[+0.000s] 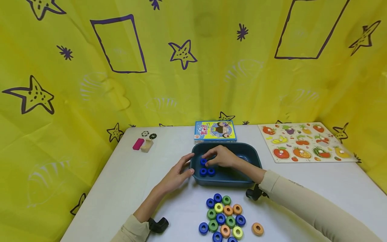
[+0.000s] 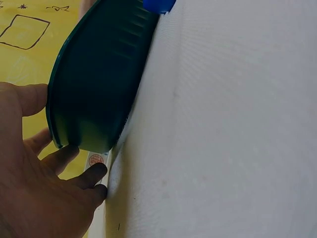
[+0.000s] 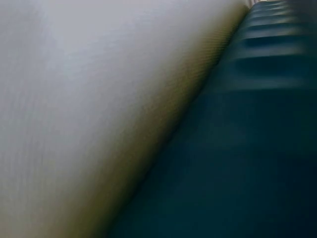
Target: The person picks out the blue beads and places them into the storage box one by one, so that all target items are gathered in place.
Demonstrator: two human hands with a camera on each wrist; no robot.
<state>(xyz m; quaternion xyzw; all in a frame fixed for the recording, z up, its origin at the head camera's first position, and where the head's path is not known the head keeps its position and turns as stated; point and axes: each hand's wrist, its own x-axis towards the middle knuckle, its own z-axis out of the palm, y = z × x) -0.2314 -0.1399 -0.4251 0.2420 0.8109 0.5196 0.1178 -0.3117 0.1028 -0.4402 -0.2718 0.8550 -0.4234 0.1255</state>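
A dark teal plastic tub (image 1: 223,184) stands on the white table. Inside its left part, my right hand (image 1: 222,157) pinches a blue ring (image 1: 203,162) between thumb and fingers. Two more blue rings, one of them nearer the middle (image 1: 211,172), lie side by side just in front of it. My left hand (image 1: 176,173) is at the tub's left end, fingers spread and fingertips against the rim and outer wall; the left wrist view shows this hand (image 2: 49,173) close up. Only the tub's side wall (image 3: 237,163) and the tabletop appear in the right wrist view, without the hand.
Several blue, green, yellow and orange rings (image 1: 220,219) lie grouped in front of the tub. One orange ring (image 1: 257,229) sits apart. Behind the tub is a flat picture box (image 1: 215,131); a fruit puzzle board (image 1: 302,143) lies right, pink (image 1: 138,144) and wooden (image 1: 146,146) blocks left.
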